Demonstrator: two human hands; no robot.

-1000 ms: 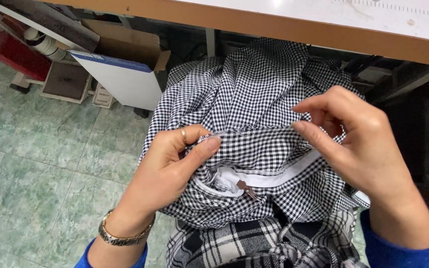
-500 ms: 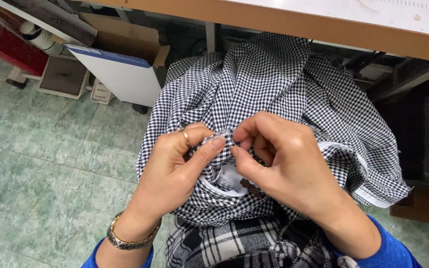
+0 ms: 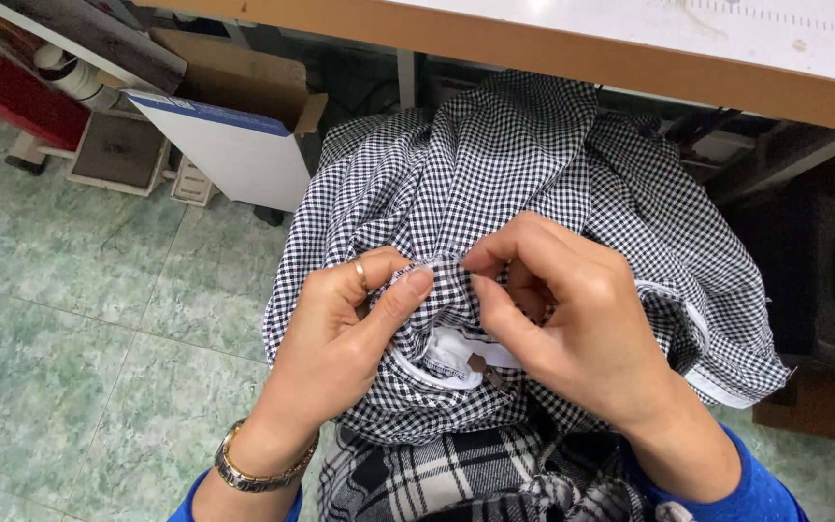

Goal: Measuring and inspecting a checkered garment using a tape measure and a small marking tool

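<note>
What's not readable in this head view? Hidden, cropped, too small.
- Checked fabric edge at the pinch: covered by left hand and right hand fingers.
- Small brown piece on the white band: too small to identify.
- Table: cut off by the top edge.
- Forearms: cropped at the bottom edge.

The right hand (image 3: 582,329) is covering part of the black-and-white checked cotton garment (image 3: 524,174); the small brown fastener (image 3: 482,367) is lying half hidden under it.

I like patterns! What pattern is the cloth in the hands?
Small black-and-white checks on the gingham garment, seen from the head camera.
</note>
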